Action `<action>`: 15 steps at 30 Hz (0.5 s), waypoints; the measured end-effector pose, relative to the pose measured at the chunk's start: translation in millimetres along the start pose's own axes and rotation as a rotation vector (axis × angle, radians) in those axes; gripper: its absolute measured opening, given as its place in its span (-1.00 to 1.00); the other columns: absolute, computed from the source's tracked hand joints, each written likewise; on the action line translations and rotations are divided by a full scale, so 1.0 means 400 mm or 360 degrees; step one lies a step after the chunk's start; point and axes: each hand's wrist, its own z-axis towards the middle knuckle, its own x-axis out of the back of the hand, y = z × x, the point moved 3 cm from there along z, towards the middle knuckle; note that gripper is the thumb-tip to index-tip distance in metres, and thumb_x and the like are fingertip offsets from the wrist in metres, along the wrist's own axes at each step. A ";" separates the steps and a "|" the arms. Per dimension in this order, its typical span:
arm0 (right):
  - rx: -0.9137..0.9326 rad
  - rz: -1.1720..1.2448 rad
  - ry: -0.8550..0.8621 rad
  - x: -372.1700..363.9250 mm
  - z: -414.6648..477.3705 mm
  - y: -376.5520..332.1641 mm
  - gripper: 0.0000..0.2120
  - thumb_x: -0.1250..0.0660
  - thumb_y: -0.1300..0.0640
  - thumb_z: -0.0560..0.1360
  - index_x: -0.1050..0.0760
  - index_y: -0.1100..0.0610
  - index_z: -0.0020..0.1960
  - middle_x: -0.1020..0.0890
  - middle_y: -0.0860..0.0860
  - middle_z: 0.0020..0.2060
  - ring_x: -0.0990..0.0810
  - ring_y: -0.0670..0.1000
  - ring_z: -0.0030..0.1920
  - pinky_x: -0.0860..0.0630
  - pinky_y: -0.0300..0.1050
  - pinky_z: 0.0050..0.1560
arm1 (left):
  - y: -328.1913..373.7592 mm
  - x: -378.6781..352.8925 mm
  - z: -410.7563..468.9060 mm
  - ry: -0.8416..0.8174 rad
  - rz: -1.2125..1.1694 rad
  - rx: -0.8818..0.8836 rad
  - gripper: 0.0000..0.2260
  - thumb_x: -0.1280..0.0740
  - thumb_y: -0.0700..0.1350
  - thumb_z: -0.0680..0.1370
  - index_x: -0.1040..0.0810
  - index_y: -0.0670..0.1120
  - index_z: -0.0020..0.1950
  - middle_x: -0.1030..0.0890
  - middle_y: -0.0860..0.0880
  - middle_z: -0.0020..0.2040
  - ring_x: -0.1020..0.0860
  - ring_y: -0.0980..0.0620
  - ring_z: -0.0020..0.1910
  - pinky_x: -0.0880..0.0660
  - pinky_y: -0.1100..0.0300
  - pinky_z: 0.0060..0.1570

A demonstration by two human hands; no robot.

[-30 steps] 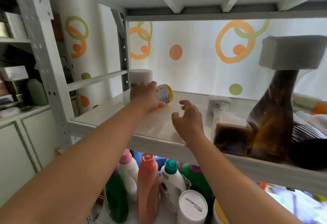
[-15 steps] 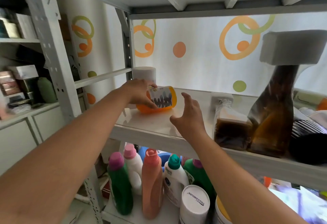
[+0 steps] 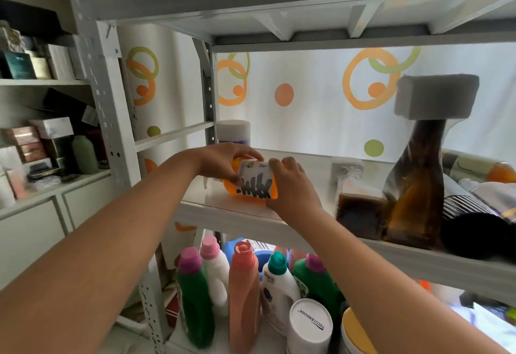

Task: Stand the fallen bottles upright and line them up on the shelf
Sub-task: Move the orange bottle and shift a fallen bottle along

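An orange bottle [image 3: 255, 186] with a white and black label lies on its side near the front left of the white shelf [image 3: 223, 214]. My left hand [image 3: 223, 161] grips its left end from above. My right hand [image 3: 293, 189] holds its right end, fingers curled over the top. Behind it stands a white-capped container [image 3: 234, 131] at the back left corner. To the right stand two upright brown bottles with grey caps: a short one [image 3: 357, 205] and a tall one [image 3: 418, 186]. Further right a bottle [image 3: 480, 168] with orange liquid lies on its side.
A dark round object [image 3: 474, 236] and a striped item sit at the shelf's right end. On the lower shelf stand several detergent bottles [image 3: 243, 297] and a white lid [image 3: 310, 323]. The shelf post [image 3: 111, 141] is left; a cabinet with boxes lies beyond it.
My left hand pulled the orange bottle forward from the back corner, still on its side. My right hand moved in from open air and took hold of its right end.
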 end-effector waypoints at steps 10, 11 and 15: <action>-0.0178 -0.0757 0.0072 0.062 -0.034 -0.028 -0.42 -0.22 -0.28 0.42 -0.40 0.18 0.17 -0.52 0.12 0.03 -0.44 0.09 0.03 -0.35 -0.05 0.04 | 0.013 -0.095 -0.047 0.0773 -0.0341 -0.0082 -0.56 -0.43 -0.04 0.46 -0.47 0.01 0.33 -0.51 -0.03 0.31 -0.49 -0.02 0.26 -0.38 0.22 0.11; -0.0192 -0.0814 0.0057 0.069 -0.039 -0.027 -0.44 -0.19 -0.29 0.44 -0.42 0.17 0.14 -0.53 0.12 0.02 -0.43 0.08 0.03 -0.33 -0.03 0.04 | 0.019 -0.117 -0.047 0.0689 -0.0474 -0.0097 -0.52 -0.41 -0.01 0.47 -0.41 0.03 0.37 -0.47 -0.01 0.35 -0.47 -0.01 0.29 -0.40 0.28 0.08; -0.0141 -0.0917 -0.0082 0.098 -0.061 -0.020 -0.47 -0.22 -0.22 0.47 -0.40 0.18 0.21 -0.50 0.13 0.10 -0.39 0.11 0.14 -0.29 0.01 0.15 | 0.052 -0.186 -0.039 0.0340 -0.0828 -0.0127 -0.26 -0.40 0.04 0.44 -0.07 0.12 0.52 -0.18 0.05 0.52 -0.31 0.05 0.39 -0.43 0.49 -0.02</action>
